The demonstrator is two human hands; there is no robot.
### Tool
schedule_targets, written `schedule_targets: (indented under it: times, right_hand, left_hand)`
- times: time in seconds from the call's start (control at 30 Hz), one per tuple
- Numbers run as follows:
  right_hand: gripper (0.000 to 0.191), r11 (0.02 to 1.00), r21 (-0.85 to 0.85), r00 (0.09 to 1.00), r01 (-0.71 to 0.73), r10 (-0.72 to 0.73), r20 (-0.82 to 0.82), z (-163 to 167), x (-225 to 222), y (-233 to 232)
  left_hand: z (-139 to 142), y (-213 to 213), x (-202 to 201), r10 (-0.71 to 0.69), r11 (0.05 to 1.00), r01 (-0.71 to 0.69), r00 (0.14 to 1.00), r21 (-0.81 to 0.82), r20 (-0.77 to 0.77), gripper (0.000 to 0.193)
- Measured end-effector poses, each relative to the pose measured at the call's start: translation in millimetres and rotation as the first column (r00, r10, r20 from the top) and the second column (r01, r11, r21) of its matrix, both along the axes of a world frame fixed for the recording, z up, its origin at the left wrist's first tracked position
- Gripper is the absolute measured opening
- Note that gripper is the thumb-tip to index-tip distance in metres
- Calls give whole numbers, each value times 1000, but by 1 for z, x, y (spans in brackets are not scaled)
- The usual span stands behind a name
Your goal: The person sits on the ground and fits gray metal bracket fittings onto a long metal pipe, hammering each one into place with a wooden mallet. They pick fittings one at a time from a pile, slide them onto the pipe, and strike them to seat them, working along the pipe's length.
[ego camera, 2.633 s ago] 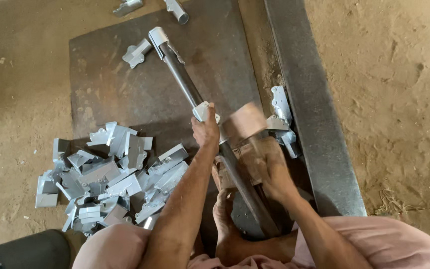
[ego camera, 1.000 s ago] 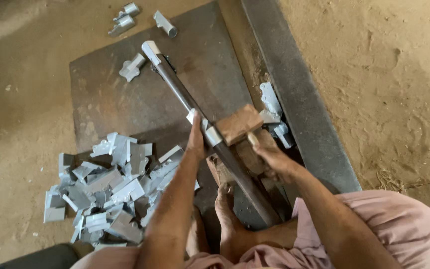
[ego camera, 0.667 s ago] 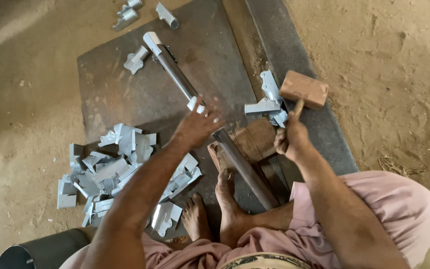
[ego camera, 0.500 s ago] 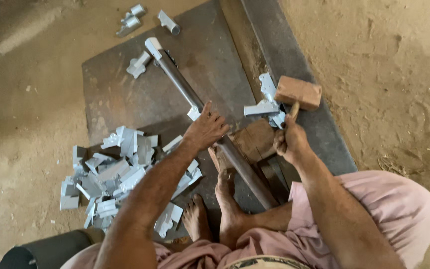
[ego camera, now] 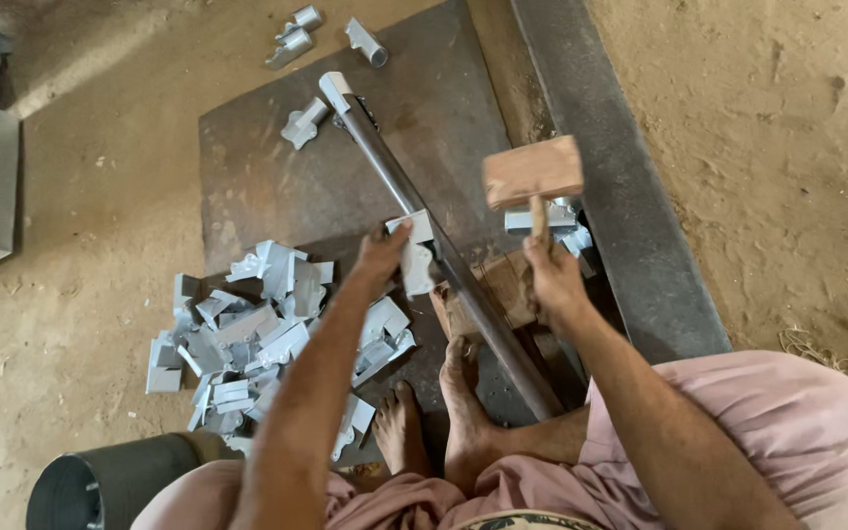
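Head view, right hand (ego camera: 554, 285) gripped on wooden mallet (ego camera: 532, 173) raised above steel rod (ego camera: 434, 245), left hand (ego camera: 382, 257) pinching bent grey sheet-metal piece (ego camera: 414, 257) against rod at mid-scene, heap of grey metal clips (ego camera: 247, 329) left on rusty steel plate (ego camera: 277, 186), bare feet near.

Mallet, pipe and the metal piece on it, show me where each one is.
mallet (ego camera: 532, 172), head view, on the wooden head, raised in the right hand (ego camera: 554, 280).
pipe (ego camera: 385, 167), head view, on the bare middle of the shaft.
metal piece (ego camera: 414, 257), head view, on its flat face, under the left hand (ego camera: 380, 257).
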State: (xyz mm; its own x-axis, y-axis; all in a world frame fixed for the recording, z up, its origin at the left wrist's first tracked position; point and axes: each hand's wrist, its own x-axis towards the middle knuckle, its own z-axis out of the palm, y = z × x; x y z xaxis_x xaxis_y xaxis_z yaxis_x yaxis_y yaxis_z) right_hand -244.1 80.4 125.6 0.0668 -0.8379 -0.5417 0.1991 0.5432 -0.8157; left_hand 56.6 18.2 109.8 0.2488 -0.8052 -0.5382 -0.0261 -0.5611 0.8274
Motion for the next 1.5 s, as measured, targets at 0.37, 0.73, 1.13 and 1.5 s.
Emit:
schedule_targets:
  times: [0.37,0.73,1.13,1.5]
  right_hand:
    - [44,829,-487,767,-275,-115,-631,13,12,8]
    - [39,947,-271,825,-173,-11,-565,-14,29,-13]
    - [35,726,-652,772,-219,-280,-570,-20,28,-7]
    - [35,775,-468,703,-425,-44,-710,-16,30,-5]
  left_hand:
    - [-37,-48,-85,343,912,-404,849,76,402,77]
    - [-47,-49,-85,425,896,-442,818,-48,387,86]
    - [-53,-41,-75,534,844,-533,845,62,-9,88]
    - [-84,-43,-59,470,848,-528,792,-49,-390,73]
